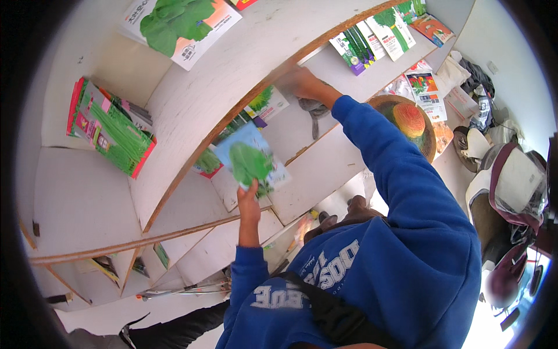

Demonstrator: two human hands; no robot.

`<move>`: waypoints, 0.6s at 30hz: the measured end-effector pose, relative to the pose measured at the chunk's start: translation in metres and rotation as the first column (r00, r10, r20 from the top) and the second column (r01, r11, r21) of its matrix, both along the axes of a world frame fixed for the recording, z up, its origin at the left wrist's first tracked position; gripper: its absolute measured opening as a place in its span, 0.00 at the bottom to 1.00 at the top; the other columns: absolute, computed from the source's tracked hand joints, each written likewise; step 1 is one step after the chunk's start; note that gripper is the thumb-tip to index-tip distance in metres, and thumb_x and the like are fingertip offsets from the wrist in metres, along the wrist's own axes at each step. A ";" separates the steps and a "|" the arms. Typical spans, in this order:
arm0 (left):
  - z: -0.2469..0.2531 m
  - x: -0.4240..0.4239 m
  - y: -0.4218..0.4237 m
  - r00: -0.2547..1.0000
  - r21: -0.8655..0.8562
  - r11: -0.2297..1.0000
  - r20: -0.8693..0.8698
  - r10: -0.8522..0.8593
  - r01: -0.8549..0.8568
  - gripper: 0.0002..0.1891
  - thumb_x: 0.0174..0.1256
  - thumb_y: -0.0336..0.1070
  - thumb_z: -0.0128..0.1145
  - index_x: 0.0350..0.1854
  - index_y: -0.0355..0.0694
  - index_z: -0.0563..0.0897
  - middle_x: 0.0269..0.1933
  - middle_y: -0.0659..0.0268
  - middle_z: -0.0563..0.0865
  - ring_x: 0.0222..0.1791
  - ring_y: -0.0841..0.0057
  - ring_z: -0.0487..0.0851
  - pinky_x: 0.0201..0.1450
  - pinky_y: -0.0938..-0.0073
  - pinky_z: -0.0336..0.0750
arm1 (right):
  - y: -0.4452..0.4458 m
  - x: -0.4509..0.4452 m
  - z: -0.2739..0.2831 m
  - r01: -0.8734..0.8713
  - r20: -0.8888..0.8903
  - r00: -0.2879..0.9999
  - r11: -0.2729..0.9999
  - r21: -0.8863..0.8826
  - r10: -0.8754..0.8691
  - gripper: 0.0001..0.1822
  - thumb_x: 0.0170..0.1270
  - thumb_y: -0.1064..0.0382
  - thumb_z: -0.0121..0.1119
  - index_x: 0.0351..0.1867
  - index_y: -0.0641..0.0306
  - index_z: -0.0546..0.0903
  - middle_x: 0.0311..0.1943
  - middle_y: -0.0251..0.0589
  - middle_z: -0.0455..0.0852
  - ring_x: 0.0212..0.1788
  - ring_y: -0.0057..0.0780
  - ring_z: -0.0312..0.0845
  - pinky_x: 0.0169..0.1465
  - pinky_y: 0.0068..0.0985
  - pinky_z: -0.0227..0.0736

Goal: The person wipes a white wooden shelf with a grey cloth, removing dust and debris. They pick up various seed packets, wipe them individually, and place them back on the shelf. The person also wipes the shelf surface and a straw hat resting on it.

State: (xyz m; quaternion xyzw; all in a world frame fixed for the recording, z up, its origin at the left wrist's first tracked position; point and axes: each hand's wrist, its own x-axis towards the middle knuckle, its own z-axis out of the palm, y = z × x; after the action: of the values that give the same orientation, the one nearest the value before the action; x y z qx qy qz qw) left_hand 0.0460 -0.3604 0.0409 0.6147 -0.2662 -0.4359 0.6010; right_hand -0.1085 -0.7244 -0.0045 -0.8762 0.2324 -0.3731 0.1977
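Observation:
My left hand (249, 207) grips a light blue seed packet (251, 157) by its lower end, thumb on the front. Green leaves are printed on the packet, which is blurred. My right hand (305, 83) reaches to the wooden edge of a white shelf (261, 89); its fingers are blurred, and I cannot tell whether they hold anything. Just below the right wrist a grey cloth-like thing (314, 111) lies on the lower shelf board. Behind the held packet stand more seed packets (267, 102), partly hidden by it and by the shelf edge.
More seed packets (111, 131) stand on the left shelf, and others (375, 39) lean at the upper right. A large leafy-vegetable packet (183, 26) lies above. At right are a woven straw hat (405, 122) and a scooter (518, 183). A person's dark-clad leg (178, 325) shows below.

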 end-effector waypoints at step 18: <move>-0.018 0.006 -0.140 0.989 -0.077 0.997 -0.144 -0.041 0.030 0.23 0.64 0.37 0.60 0.61 0.39 0.73 0.58 0.70 0.77 0.58 0.78 0.72 0.62 0.73 0.64 | -0.039 -0.030 0.010 0.811 -0.293 0.464 0.534 -0.239 -0.836 0.16 0.59 0.62 0.51 0.44 0.66 0.83 0.50 0.51 0.81 0.54 0.49 0.72 0.55 0.49 0.62</move>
State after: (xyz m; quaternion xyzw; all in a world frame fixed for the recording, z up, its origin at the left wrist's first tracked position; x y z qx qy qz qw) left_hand 0.0521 -0.5005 0.0225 0.5534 -0.2487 -0.4800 0.6337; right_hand -0.1383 -0.7633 0.0057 -0.7147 0.6457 -0.2555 -0.0835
